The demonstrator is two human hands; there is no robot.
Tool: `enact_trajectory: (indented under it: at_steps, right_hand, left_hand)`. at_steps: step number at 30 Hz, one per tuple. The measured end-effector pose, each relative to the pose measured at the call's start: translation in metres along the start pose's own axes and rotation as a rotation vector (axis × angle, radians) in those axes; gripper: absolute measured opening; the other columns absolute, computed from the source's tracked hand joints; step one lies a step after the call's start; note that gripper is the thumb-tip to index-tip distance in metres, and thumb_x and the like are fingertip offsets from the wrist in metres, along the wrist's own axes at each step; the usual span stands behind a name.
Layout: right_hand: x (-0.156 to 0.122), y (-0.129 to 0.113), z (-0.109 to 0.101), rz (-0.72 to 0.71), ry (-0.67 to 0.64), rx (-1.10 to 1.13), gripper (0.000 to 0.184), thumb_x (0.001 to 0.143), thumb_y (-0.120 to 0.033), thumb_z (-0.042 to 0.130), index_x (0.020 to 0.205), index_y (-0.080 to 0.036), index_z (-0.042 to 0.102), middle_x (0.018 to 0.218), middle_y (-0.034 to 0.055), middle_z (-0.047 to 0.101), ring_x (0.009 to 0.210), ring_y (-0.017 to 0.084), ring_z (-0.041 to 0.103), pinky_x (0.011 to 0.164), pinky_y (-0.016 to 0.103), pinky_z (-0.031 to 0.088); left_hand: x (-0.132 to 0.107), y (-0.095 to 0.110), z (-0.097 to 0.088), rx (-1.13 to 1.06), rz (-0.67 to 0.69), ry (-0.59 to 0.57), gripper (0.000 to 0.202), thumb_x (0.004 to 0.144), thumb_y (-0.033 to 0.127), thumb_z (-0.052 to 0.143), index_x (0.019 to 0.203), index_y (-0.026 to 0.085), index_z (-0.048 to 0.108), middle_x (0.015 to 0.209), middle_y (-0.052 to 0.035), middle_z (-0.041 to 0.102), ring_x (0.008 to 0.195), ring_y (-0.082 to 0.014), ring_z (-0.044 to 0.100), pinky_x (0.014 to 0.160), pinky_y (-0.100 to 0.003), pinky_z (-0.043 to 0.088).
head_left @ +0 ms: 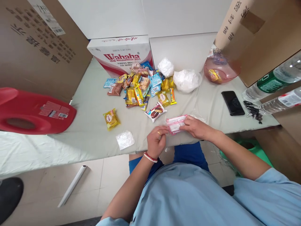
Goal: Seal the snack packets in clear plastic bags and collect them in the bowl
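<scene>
At the front edge of the table lies a flat pink-and-white packet (176, 123), with clear plastic film (196, 115) spread behind and to its right. My right hand (198, 128) is closed on the packet's right end, thumb and fingers pressed on it. My left hand (157, 141) has curled fingers at the packet's left end, gripping its edge; the fingertips are partly hidden. Just beyond my left hand is a wrapped chocolate pie (155, 112). A folded piece of clear plastic (125, 140) and a yellow snack packet (111, 119) lie to the left.
A heap of wrapped snacks (138, 88) sits before a Wahaha carton (122, 55). White plastic bundles (187, 80) and a pink bowl (222, 73) stand behind. To the right are a phone (232, 103), keys (254, 110) and bottles (270, 81); at left, a red jug (58, 110).
</scene>
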State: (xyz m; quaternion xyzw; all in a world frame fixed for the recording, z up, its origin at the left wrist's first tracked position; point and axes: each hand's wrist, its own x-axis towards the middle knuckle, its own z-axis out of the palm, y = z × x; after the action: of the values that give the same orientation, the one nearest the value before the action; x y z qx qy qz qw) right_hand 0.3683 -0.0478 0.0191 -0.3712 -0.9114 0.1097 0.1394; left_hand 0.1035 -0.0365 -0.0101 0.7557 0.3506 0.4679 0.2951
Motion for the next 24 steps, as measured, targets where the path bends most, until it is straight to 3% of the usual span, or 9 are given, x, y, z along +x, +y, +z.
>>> enact_trajectory:
  at_steps: [3, 6, 8, 10, 12, 14, 17, 20, 24]
  right_hand:
    - [0.002, -0.004, 0.005, -0.021, -0.004, -0.033, 0.039, 0.106, -0.013, 0.039, 0.118, -0.019, 0.075, 0.085, 0.0091, 0.061, 0.088, 0.023, 0.046, 0.084, 0.036, 0.039]
    - [0.003, -0.004, 0.011, -0.025, -0.002, -0.016, 0.034, 0.107, -0.017, 0.044, 0.117, -0.02, 0.076, 0.088, 0.0092, 0.063, 0.094, 0.024, 0.048, 0.084, 0.036, 0.038]
    - [0.002, -0.003, 0.013, -0.019, 0.008, 0.009, 0.032, 0.106, -0.018, 0.045, 0.113, -0.02, 0.077, 0.088, 0.0091, 0.064, 0.095, 0.025, 0.049, 0.084, 0.037, 0.04]
    - [0.0, -0.002, 0.011, -0.018, 0.023, 0.053, 0.03, 0.103, -0.015, 0.047, 0.106, -0.019, 0.076, 0.087, 0.009, 0.064, 0.094, 0.025, 0.049, 0.086, 0.038, 0.042]
    - [-0.004, -0.003, 0.008, -0.015, 0.046, 0.126, 0.026, 0.098, -0.013, 0.049, 0.1, -0.02, 0.074, 0.088, 0.009, 0.065, 0.095, 0.025, 0.051, 0.089, 0.041, 0.044]
    - [-0.008, -0.006, 0.006, 0.036, 0.095, 0.208, 0.022, 0.095, -0.014, 0.051, 0.103, -0.02, 0.071, 0.092, 0.0095, 0.066, 0.098, 0.026, 0.052, 0.091, 0.042, 0.046]
    - [-0.01, -0.013, 0.009, 0.15, 0.205, 0.262, 0.027, 0.1, -0.025, 0.054, 0.124, -0.02, 0.065, 0.099, 0.0108, 0.067, 0.099, 0.027, 0.054, 0.088, 0.042, 0.049]
    - [-0.008, -0.02, 0.016, 0.193, 0.223, 0.186, 0.037, 0.104, -0.035, 0.054, 0.136, -0.019, 0.063, 0.096, 0.0108, 0.067, 0.095, 0.027, 0.054, 0.09, 0.045, 0.05]
    - [-0.003, -0.024, 0.026, 0.202, 0.183, 0.05, 0.033, 0.106, -0.025, 0.045, 0.124, -0.016, 0.071, 0.085, 0.0099, 0.063, 0.09, 0.026, 0.05, 0.088, 0.043, 0.049]
  left_hand:
    - [0.022, 0.01, -0.01, 0.069, -0.146, 0.223, 0.024, 0.103, 0.028, 0.051, 0.119, 0.024, 0.069, 0.115, -0.0073, 0.07, 0.109, -0.021, 0.067, 0.095, -0.039, 0.055]
    - [0.048, 0.018, -0.011, 0.193, -0.022, 0.033, 0.039, 0.104, 0.041, 0.053, 0.139, 0.026, 0.062, 0.139, -0.0102, 0.063, 0.137, -0.0261, 0.052, 0.115, -0.046, 0.041]
    - [0.055, 0.019, -0.007, 0.276, 0.073, -0.197, 0.028, 0.104, 0.04, 0.054, 0.12, 0.026, 0.072, 0.124, -0.0066, 0.072, 0.136, -0.0262, 0.053, 0.123, -0.05, 0.027]
    - [0.049, 0.015, -0.004, 0.392, 0.045, -0.332, 0.031, 0.104, 0.038, 0.052, 0.086, 0.024, 0.075, 0.091, -0.0034, 0.074, 0.115, -0.0241, 0.064, 0.12, -0.05, 0.028]
    - [0.036, 0.005, -0.002, 0.523, -0.106, -0.363, 0.045, 0.102, 0.038, 0.054, 0.062, 0.021, 0.063, 0.067, -0.0023, 0.065, 0.088, -0.0218, 0.065, 0.108, -0.047, 0.038]
    - [0.02, -0.005, -0.002, 0.628, -0.29, -0.352, 0.045, 0.099, 0.038, 0.058, 0.057, 0.02, 0.057, 0.062, -0.0027, 0.06, 0.077, -0.0219, 0.061, 0.093, -0.043, 0.044]
    - [0.006, -0.016, -0.002, 0.7, -0.412, -0.258, 0.019, 0.092, 0.036, 0.067, 0.085, 0.019, 0.07, 0.086, -0.0084, 0.067, 0.09, -0.0271, 0.061, 0.088, -0.042, 0.047]
    - [0.004, -0.017, -0.003, 0.744, -0.388, -0.17, 0.042, 0.086, 0.039, 0.074, 0.121, 0.015, 0.068, 0.118, -0.0171, 0.062, 0.112, -0.0345, 0.056, 0.096, -0.049, 0.048]
    - [0.006, -0.009, -0.009, 0.682, -0.399, -0.134, 0.015, 0.086, 0.033, 0.073, 0.094, 0.02, 0.072, 0.125, -0.0159, 0.059, 0.126, -0.0388, 0.05, 0.101, -0.055, 0.045]
